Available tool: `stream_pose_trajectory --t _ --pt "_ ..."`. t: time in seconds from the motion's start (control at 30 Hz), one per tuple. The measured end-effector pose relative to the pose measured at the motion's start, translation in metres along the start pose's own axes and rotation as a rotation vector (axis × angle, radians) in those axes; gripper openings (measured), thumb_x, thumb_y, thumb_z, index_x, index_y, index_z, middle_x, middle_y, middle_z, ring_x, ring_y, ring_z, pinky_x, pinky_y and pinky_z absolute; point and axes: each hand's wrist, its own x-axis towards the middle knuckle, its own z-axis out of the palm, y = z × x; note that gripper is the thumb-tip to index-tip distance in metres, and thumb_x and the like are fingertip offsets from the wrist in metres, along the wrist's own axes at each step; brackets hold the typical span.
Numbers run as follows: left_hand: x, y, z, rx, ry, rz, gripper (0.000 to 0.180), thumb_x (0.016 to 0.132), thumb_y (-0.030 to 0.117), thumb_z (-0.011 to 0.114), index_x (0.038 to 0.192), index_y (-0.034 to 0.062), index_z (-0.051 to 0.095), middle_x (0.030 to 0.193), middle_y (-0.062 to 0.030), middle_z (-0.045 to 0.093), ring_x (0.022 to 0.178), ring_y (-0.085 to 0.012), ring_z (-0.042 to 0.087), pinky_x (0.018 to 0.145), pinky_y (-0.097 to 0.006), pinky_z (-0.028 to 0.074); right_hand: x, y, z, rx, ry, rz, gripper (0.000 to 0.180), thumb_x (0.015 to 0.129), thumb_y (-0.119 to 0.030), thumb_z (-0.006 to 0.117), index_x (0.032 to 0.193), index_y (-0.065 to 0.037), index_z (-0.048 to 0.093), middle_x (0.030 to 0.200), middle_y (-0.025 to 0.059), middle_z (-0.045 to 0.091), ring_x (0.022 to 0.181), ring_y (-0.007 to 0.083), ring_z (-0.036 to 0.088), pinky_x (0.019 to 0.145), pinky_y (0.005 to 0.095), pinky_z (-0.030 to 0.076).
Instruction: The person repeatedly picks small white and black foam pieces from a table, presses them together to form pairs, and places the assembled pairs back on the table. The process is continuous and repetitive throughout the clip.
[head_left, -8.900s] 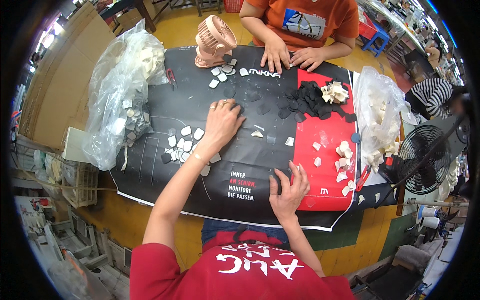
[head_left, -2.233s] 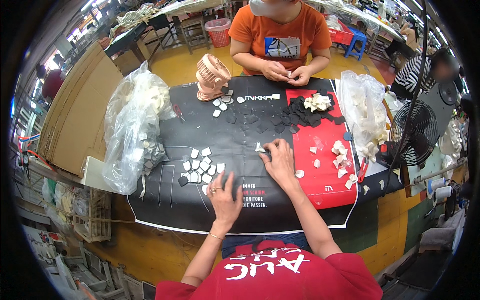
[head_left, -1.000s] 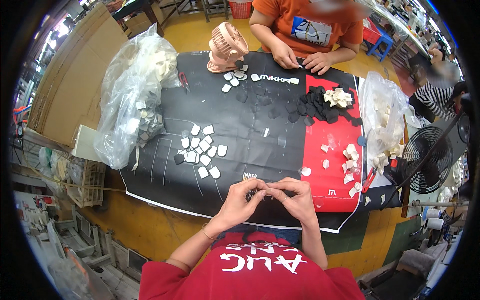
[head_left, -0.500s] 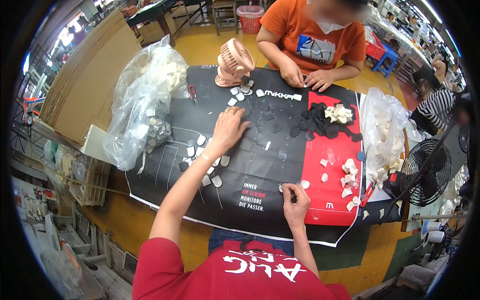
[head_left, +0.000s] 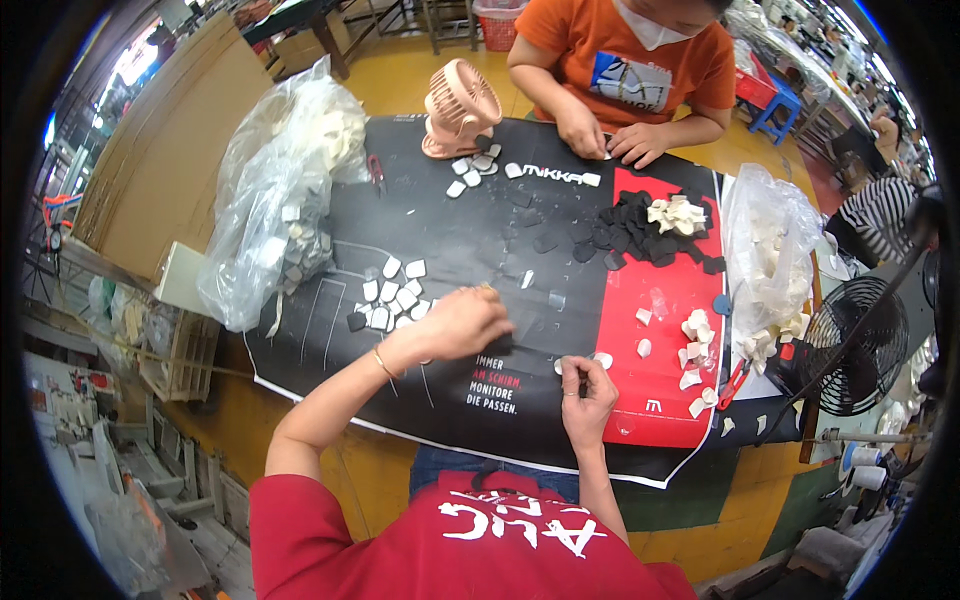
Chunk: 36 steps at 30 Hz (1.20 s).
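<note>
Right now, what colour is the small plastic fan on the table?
The small plastic fan is peachy pink; head view.

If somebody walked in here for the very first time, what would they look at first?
Probably the pink fan at the far side of the black mat, left of the co-worker in orange. Next, perhaps, the bright red band on the mat's right side, with a heap of black pieces across its far left edge. Nearer, the left hand is over the mat's middle.
</note>
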Motion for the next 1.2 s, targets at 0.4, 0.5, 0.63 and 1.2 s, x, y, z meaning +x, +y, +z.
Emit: stream_pose_trajectory --t 0.4,0.5,0.63,1.2 --pt "0.096 -0.027 0.014 0.300 0.427 0.070 0.025 0.089 0.026 0.070 0.099 0.0025 0.069 0.108 -0.0139 0.065 0.105 -0.0306 0.061 0.092 -0.040 0.043 -0.001 0.004 -0.002 -0.004 -0.036 0.012 0.011 0.096 -0.007 0.069 0.098 0.004 0.069 0.085 0.0041 0.069 0.074 0.0072 0.061 0.066 0.0222 0.048" --pt "0.114 -0.031 0.016 0.482 0.263 0.070 0.018 0.087 0.019 0.067 0.085 0.0022 0.070 0.100 -0.0130 0.066 0.099 -0.0293 0.063 0.090 -0.041 0.045 -0.001 0.003 0.000 -0.011 0.009 0.008 0.010 0.092 -0.008 0.072 0.095 0.001 0.070 0.080 0.0069 0.068 0.067 0.0115 0.060 0.063 0.0260 0.049" --pt "0.104 -0.023 0.002 0.372 0.321 0.069 0.016 0.084 0.018 0.064 0.083 0.0025 0.070 0.095 -0.0138 0.067 0.093 -0.0312 0.064 0.087 -0.041 0.046 -0.001 0.002 0.001 0.035 0.010 0.017 0.010 0.093 -0.009 0.072 0.094 0.001 0.070 0.079 0.0057 0.067 0.065 0.0104 0.057 0.061 0.0256 0.047" --pt "0.060 -0.021 0.021 0.242 0.551 0.032 0.027 0.085 0.031 0.076 0.094 0.0055 0.072 0.102 -0.0105 0.064 0.100 -0.0280 0.060 0.089 -0.040 0.043 -0.001 0.006 0.000 0.033 0.005 0.007 0.011 0.093 -0.008 0.072 0.096 0.003 0.070 0.080 0.0058 0.068 0.068 0.0095 0.059 0.063 0.0247 0.048"
